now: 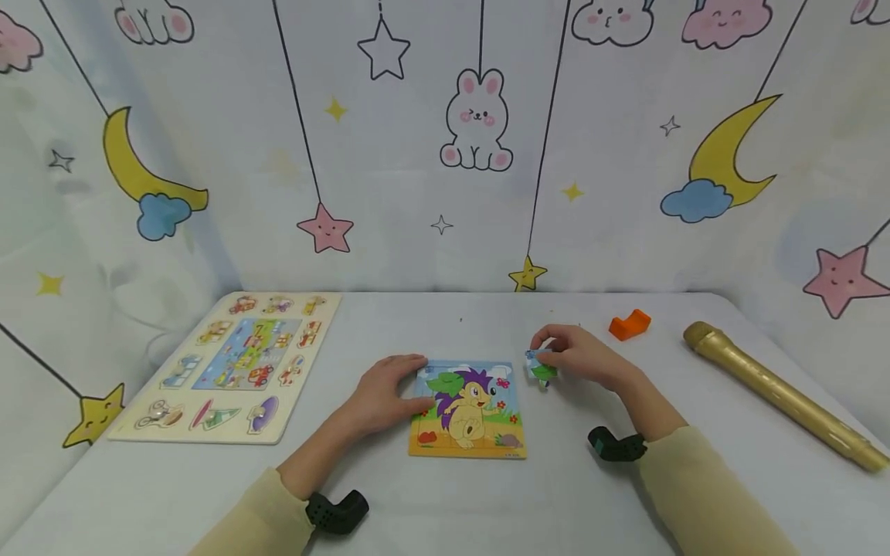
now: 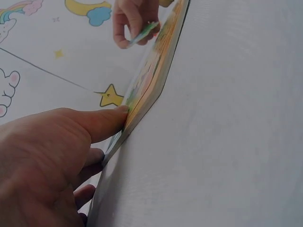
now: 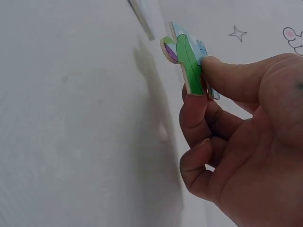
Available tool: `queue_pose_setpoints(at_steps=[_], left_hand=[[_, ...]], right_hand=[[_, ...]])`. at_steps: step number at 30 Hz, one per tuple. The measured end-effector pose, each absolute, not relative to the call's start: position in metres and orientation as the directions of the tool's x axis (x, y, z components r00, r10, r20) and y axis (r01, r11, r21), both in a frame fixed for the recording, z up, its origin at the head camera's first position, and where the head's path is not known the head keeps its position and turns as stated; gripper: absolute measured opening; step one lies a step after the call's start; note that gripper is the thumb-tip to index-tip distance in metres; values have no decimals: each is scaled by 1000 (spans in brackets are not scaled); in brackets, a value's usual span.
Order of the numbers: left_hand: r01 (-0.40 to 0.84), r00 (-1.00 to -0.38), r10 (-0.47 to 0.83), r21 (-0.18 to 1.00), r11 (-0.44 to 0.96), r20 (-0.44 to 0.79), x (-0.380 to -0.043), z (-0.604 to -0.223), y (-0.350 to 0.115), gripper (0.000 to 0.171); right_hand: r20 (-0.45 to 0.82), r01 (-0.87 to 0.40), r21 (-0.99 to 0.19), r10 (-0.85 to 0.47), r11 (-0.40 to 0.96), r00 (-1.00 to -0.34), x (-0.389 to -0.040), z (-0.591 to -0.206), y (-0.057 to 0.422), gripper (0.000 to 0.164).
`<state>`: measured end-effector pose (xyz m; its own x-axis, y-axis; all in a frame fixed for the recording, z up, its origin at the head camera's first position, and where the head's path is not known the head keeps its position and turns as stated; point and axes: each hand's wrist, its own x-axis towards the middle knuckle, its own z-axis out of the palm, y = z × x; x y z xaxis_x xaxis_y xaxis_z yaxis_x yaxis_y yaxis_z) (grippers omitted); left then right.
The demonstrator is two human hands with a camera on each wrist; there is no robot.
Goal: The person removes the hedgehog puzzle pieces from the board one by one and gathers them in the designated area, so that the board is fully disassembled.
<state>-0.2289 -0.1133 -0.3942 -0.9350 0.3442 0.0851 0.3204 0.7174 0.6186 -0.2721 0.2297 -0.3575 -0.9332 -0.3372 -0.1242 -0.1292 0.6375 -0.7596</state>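
A square hedgehog jigsaw puzzle (image 1: pixel 467 421) lies flat on the table in front of the person. At its left edge is the left hand (image 1: pixel 385 391), thumb resting on the picture and the other fingers reaching along the upper left corner. In the left wrist view the thumb of the left hand (image 2: pixel 52 156) presses the board's rim, fingers mostly straight beside it. The right hand (image 1: pixel 579 357) pinches a blue and green jigsaw piece (image 1: pixel 541 369) just right of the puzzle's upper corner. Seen from the right wrist, the piece (image 3: pixel 189 64) is tilted up between thumb and fingers, above the table.
A wooden peg puzzle board (image 1: pixel 278 421) with vehicle and toy pictures lies at the left. An orange curved block (image 1: pixel 630 325) sits beyond the right hand. A gold microphone (image 1: pixel 786 394) lies along the right side. A patterned curtain (image 1: pixel 417 170) hangs behind the white table (image 1: pixel 452 510).
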Motion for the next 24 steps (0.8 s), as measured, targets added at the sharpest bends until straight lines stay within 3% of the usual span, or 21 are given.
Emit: queue_pose_setpoints(at_steps=[15,24], left_hand=[[318,-936,343,621,716,83,-227,-395,-114,67],[322,-934,348,617,718,83,-228,-393,-113,67]], right_hand=[[-94,-209,-640,-345,739,-934,-271,-370,224,15],[-127,-241,-620,-399,746,-908,-274,-368,232,39]])
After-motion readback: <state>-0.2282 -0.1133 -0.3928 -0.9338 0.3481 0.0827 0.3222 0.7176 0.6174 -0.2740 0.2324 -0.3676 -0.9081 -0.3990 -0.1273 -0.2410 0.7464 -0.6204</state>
